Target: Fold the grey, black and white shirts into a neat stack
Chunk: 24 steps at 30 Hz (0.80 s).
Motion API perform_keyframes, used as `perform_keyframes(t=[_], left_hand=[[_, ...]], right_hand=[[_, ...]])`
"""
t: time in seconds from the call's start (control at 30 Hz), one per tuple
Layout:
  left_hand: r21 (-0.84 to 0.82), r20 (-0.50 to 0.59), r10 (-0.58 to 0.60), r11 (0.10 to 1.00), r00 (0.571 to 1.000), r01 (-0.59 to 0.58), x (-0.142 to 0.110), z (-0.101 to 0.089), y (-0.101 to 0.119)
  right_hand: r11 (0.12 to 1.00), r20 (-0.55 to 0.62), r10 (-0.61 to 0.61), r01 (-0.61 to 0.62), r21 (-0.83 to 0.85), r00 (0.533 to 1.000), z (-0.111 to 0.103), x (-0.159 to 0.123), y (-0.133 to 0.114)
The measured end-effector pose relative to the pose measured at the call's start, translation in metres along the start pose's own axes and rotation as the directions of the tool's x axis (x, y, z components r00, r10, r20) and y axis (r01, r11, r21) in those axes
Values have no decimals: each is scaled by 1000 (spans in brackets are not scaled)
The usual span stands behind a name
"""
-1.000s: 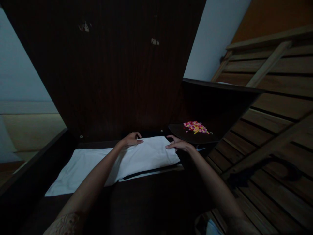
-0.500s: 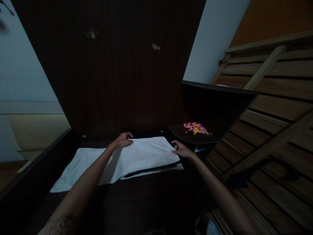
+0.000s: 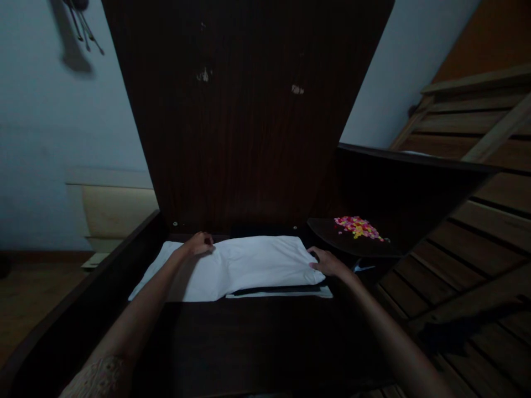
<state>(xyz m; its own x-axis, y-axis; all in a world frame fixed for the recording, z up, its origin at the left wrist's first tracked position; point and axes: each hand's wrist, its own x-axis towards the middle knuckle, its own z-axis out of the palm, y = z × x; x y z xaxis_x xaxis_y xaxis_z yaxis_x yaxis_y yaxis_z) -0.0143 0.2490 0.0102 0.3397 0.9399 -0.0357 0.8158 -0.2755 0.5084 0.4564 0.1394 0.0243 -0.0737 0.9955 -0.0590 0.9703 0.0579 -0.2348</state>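
Observation:
A white cloth [image 3: 265, 260] lies lengthwise on a dark wooden surface [image 3: 257, 337], its right half resting over a folded layer with a dark band [image 3: 277, 288] and a pale lower edge. My left hand [image 3: 199, 244] is at the cloth's far edge, left of its middle, with thumb and fingers closed on the fabric. At the right end, my right hand [image 3: 327, 262] holds the cloth's side edge, thumb on top and fingers curled beside it. The undersides of both grips are hidden. A crease runs across the cloth between the hands.
A dark upright panel [image 3: 249, 127] rises behind the cloth. Pink, red and yellow petal-like pieces [image 3: 359, 227] lie on a rounded corner shelf [image 3: 327, 232] at right. A low dark side board [image 3: 91, 287] borders the left; a slatted wooden frame [image 3: 468, 249] stands at right.
The view has swung left, so the scene sits further right. My left hand has shifted left along the cloth's far edge; my right hand stays at its right end.

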Motion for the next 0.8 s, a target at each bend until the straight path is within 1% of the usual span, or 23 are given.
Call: perform_keyframes(t=[0.1,0.17,0.2,0.27,0.33,0.37,0.43,0.53,0.6,0.63,0.7,0.8], left_hand=[[37,-86,-4,999,996,8,-11,0,-16],[68,-152,-4,998,988,15,-18,1,-28],[89,-194,2,996,981,16,-22,2,-34],[137,-279,20,990,960,20,-28,5,-46],[187,-330,38,982,943,26,-35,7,-57],[213,-339,43,976,940,33,-38,7,-60],[280,-375,43,957,926,69,-45,7,-63],[373,-476,72,919,876,127,-56,8,-55],[401,-511,110,908,852,123,-63,13,-47],[405,-512,122,907,850,113,-65,18,-44],[383,-498,117,919,859,96,-70,28,-40],[321,-450,110,946,886,46,-71,43,-44]], right_hand=[[987,52,82,-74,-141,995,-9,2,-13],[973,20,82,-75,-217,996,-14,4,-29],[972,-19,50,-53,-228,999,-16,6,-39],[983,-115,-59,38,-182,992,-14,14,-60],[985,-196,-162,147,-88,967,-7,25,-79],[982,-222,-190,185,-42,956,-2,32,-86],[976,-235,-204,215,20,950,10,46,-97],[976,-168,-195,207,60,966,31,63,-99],[980,-108,-182,189,63,977,42,68,-95],[983,-90,-167,173,57,982,47,70,-93],[990,-85,-135,138,32,987,55,71,-89],[995,-106,-99,99,-3,989,60,70,-85]])
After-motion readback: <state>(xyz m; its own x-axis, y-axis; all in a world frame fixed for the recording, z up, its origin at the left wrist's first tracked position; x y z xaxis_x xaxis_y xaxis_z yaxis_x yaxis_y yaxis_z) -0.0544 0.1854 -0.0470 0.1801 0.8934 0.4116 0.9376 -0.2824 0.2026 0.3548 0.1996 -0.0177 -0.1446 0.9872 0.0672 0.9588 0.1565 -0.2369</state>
